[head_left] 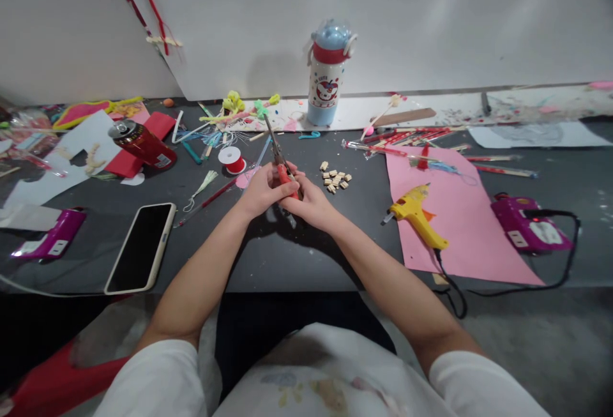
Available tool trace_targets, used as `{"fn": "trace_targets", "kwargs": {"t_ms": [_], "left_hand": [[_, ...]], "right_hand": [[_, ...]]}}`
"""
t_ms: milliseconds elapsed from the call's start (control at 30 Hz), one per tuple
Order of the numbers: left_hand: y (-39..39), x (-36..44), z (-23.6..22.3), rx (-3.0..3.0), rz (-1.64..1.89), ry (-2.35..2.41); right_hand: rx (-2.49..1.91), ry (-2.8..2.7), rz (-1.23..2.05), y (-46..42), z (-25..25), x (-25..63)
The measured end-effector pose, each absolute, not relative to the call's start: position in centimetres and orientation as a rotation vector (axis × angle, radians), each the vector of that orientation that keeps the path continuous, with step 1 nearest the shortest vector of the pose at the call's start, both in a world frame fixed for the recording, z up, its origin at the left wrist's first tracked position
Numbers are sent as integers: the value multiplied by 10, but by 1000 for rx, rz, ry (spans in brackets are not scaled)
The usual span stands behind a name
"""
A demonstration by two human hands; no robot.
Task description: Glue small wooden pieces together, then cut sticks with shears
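Note:
Both of my hands meet over the dark table, fingers wrapped around a pair of scissors (286, 175) with red handles. Their narrow metal blades point away from me, toward the back of the table. My left hand (262, 190) is closed on the left side of the handles, and my right hand (313, 200) closes on them from the right. Some fingers are hidden behind the handles, so I cannot tell if a small piece is also held. Just beyond my right hand lies a small pile of short wooden pieces (335, 179). A spool of red ribbon (232, 160) stands near my left hand.
A bottle (327, 78) stands at the back. On the right, a yellow glue gun (419, 216) lies on pink paper (460, 212), its cord near a purple power box (529, 225). Left are a phone (141, 248), a tilted red can (143, 144) and another purple box (52, 235).

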State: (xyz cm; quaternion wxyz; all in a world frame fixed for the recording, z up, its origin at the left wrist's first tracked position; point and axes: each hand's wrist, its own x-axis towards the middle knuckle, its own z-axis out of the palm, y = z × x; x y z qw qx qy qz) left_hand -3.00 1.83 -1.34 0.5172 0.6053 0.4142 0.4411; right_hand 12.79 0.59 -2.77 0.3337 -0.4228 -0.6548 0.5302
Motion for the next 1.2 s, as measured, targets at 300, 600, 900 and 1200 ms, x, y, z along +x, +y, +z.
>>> {"fn": "trace_targets", "kwargs": {"t_ms": [300, 600, 900, 1200], "left_hand": [[21, -28, -13, 1359, 1004, 1089], [45, -58, -19, 1489, 1500, 1408], [30, -72, -2, 2085, 1773, 1794], [30, -82, 2, 2067, 1738, 1867]], "right_hand": [[-1076, -1648, 1454, 6, -27, 123], [-1171, -1559, 1530, 3, -20, 127], [-1124, -1782, 1484, -3, -12, 126], [-1088, -1824, 1531, -5, -12, 128]]}}
